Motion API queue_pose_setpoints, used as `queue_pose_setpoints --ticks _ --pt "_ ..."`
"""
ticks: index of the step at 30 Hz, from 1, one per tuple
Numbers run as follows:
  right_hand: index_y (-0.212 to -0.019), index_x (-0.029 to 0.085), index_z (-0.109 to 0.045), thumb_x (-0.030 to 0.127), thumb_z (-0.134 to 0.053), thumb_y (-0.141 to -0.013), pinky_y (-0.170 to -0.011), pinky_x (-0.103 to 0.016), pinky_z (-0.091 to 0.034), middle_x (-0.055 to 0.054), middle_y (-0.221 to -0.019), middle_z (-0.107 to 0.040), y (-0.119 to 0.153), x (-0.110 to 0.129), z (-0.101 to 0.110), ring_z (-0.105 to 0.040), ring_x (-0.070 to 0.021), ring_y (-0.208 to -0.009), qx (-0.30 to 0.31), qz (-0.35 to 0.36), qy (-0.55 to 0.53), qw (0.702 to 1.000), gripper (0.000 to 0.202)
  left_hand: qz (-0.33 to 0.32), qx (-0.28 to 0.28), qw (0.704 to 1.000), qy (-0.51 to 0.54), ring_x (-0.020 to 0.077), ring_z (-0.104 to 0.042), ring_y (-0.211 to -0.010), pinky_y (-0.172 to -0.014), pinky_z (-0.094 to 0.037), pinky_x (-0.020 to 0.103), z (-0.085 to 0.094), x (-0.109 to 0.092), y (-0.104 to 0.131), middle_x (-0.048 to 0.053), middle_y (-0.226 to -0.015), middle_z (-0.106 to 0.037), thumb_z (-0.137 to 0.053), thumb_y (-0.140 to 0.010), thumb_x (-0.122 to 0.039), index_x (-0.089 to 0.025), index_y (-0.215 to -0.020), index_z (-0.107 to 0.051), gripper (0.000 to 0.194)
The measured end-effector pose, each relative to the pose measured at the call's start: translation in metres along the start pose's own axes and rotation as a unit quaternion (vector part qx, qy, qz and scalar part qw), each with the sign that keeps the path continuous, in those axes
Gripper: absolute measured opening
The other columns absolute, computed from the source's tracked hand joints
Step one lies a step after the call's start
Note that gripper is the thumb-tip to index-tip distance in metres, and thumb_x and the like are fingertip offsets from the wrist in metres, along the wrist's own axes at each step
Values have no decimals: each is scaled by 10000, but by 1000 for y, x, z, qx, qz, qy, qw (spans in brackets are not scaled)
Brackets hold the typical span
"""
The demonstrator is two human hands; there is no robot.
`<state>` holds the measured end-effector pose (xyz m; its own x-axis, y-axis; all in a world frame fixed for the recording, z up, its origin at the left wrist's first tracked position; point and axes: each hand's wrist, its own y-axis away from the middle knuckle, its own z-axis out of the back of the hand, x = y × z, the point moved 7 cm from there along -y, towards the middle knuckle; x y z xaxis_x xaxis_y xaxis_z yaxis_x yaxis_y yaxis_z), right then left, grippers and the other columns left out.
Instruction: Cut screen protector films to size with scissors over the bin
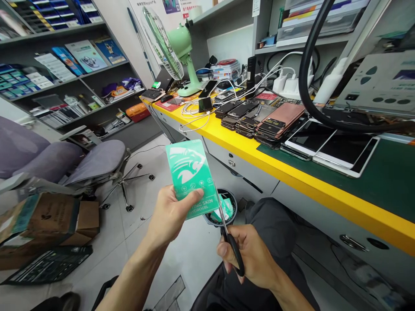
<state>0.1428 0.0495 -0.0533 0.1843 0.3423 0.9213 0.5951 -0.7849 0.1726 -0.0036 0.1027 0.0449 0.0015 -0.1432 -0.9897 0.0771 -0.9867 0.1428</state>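
My left hand [173,211] grips a green hydrogel skin packet [191,162], its thumb lying across the printed front. White artwork and a row of small icons show on the packet, with partly covered lettering below. In my right hand [251,255] is a pair of scissors [235,250] with black handles. The scissor blades point up along the packet's right edge, close against it; whether they are cutting into it I cannot tell. Under the packet, a waste bin [210,221] on the floor holds green and white scraps.
On my right runs a yellow-edged workbench [285,175] with stacked phones [246,123], white-framed tablets [346,149] and a green fan [184,47]. A thick black tube [303,73] arches above it. To the left stand an office chair [94,160], a cardboard box [48,220] and shelves [78,77].
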Motion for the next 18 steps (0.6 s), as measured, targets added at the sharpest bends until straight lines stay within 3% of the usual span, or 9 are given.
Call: queue_pose_setpoints --ticks 6,18 --pt "-682 147 -564 613 -739 -794 -300 -166 -307 12 -525 -580 0 -2 0 -418 -54 -332 -5 -10 11 1000 510 6 -7 1000 -2 135 -556 -573 -555 -495 259 3 4 0 3 -666 -605 -779 -804 -297 -144 -792 -713 167" --pt "-660 148 -556 646 -740 -772 -311 -158 -321 14 -514 -574 -2 -2 -3 -420 -49 -334 -7 -32 20 999 542 26 -21 999 -8 156 -600 -577 -580 -526 291 5 7 2 5 -666 -617 -790 -786 -304 -141 -789 -706 183"
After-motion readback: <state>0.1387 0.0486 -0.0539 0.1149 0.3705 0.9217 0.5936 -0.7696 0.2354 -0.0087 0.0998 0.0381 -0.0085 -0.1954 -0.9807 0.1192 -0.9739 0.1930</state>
